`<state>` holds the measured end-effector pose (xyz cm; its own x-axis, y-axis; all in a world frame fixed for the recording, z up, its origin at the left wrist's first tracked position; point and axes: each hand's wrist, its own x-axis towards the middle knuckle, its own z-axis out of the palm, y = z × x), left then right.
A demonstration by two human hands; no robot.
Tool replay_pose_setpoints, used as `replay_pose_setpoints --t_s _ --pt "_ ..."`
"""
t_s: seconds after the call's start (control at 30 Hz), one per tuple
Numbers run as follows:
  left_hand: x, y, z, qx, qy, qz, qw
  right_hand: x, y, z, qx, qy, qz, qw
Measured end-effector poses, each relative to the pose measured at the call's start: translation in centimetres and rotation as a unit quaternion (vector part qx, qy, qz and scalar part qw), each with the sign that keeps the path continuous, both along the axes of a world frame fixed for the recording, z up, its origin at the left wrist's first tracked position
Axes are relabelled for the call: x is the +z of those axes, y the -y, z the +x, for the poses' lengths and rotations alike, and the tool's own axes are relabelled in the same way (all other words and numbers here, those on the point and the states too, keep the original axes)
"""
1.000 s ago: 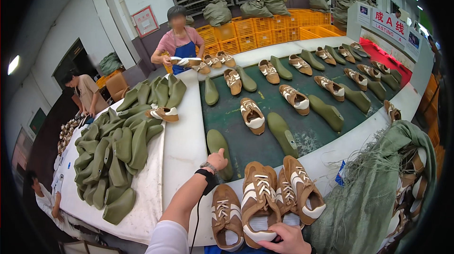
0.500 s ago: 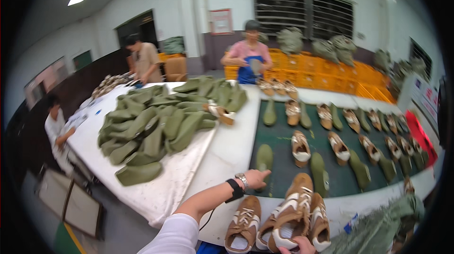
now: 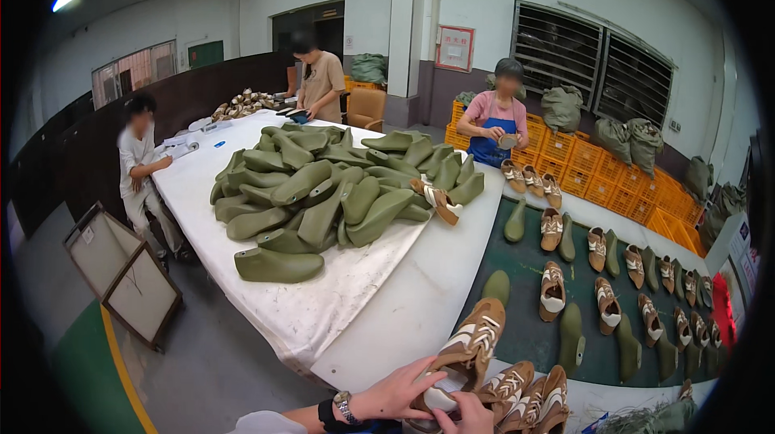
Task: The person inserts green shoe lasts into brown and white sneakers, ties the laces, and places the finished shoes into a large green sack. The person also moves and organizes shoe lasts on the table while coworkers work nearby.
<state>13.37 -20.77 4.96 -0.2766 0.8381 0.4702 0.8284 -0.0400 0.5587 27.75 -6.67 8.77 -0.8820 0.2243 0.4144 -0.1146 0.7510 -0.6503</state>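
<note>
Both hands are closed on a brown sneaker with white stripes (image 3: 476,335), held up over the table's near edge with its toe pointing away. My left hand (image 3: 400,389), a metal watch and black band at its wrist, grips the collar side of the opening. At the white heel, my right hand (image 3: 470,413) pinches with thumb and fingers; its palm is partly out of view. Several similar sneakers (image 3: 525,395) stand close to the right of my hands. Just beyond the held shoe lies a green shoe last (image 3: 496,287), partly hidden by it.
A large pile of green lasts (image 3: 315,192) covers the white-clothed table (image 3: 355,293). Rows of sneakers and lasts line the dark green mat (image 3: 523,337). A co-worker in a blue apron (image 3: 496,123) stands across; two others are farther left. Orange crates (image 3: 585,163) line the wall.
My left hand has drawn back from the green last on the mat to the sneaker. The sneaker in my right hand is raised and moved left of the others. The view has swung left.
</note>
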Motion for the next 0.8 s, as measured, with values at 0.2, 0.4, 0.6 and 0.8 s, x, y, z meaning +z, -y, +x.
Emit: replay_pose_setpoints --t_s 0.2,0.4,0.6,0.8 --pt "-1.8 0.2 1.3 0.046 0.08 0.053 0.994 -0.3 0.9 -1.1 0.005 -0.009 0.033 0.999" --pt "-2.6 -0.2 1.3 0.056 0.137 0.073 0.986 -0.7 0.3 -0.6 0.002 -0.08 0.026 0.996" --pt "-3.3 -0.4 0.5 0.111 0.26 0.115 0.952 -1.7 -1.4 1.2 -0.07 -0.1 -0.03 0.992" --pt "-2.8 -0.3 1.0 0.04 0.499 0.093 0.861 -4.3 -0.8 1.9 -0.068 -0.018 -0.118 0.99"
